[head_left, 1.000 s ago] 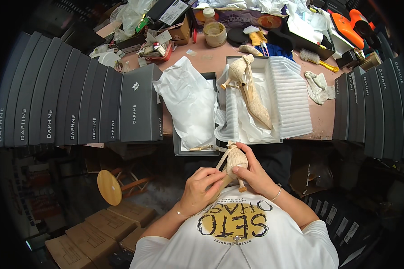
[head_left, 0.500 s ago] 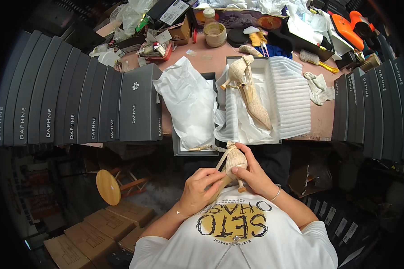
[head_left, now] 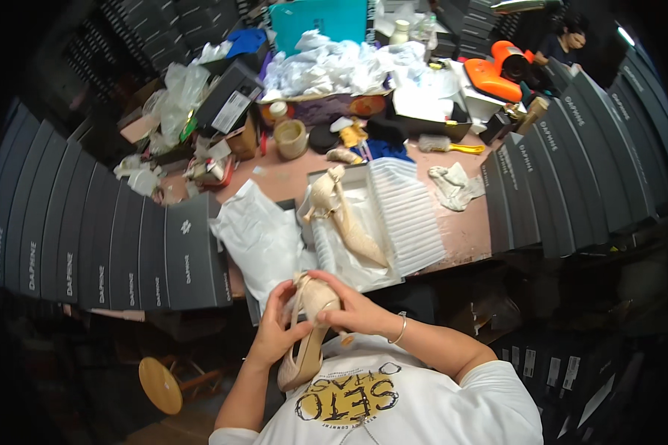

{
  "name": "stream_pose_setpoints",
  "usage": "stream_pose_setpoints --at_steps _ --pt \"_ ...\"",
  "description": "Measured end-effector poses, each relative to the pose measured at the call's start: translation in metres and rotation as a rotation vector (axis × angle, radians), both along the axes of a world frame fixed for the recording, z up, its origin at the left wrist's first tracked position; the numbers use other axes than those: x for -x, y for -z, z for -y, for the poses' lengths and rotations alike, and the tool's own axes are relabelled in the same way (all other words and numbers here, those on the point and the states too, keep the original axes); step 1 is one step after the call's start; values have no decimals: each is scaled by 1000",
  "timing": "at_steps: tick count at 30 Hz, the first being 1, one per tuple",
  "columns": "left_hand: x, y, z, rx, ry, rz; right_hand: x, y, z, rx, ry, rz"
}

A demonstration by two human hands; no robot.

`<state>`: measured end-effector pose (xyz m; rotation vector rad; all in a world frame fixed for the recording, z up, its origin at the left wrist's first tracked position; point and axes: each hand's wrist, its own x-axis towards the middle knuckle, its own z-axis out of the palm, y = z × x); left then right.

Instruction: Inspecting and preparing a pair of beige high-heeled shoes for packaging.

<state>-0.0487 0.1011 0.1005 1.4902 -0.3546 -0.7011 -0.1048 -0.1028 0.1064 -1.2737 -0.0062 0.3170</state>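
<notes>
Close to my body I hold a beige high-heeled shoe, its heel cup raised and its pointed toe tilted down against my shirt. My right hand wraps the heel cup, thumb on the sole side near the slim heel. Along the other side, the fingers of my left hand curl at the strap and the upper edge. A matching beige shoe lies on its side on white tissue in an open shoebox. Ribbed white foam wrap hangs over that box's right side.
White tissue paper covers a dark box part left of the open shoebox. Rows of dark shoeboxes flank both sides. Behind are a jar, a yellow-handled brush, a cloth and an orange heat gun. A person sits far right.
The view has tilted up, bringing more of the table's back and a person into sight. My left hand has shifted from the shoe's side up toward the strap. The right hand keeps its hold.
</notes>
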Motion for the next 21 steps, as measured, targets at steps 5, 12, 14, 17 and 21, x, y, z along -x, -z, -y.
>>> stream_pose_setpoints --at_steps 5,12,14,17,21 --pt "12 2 15 210 146 -311 -14 8 12 31 -107 109" --pt "-1 16 33 37 76 -275 -27 9 127 642 284 165" --pt "-10 15 45 97 19 -270 -18 47 192 932 491 126" --pt "-25 11 67 159 -109 -267 17 109 280 1047 810 -8" --pt "-39 4 79 180 -148 -448 23 111 297 1175 779 -93"
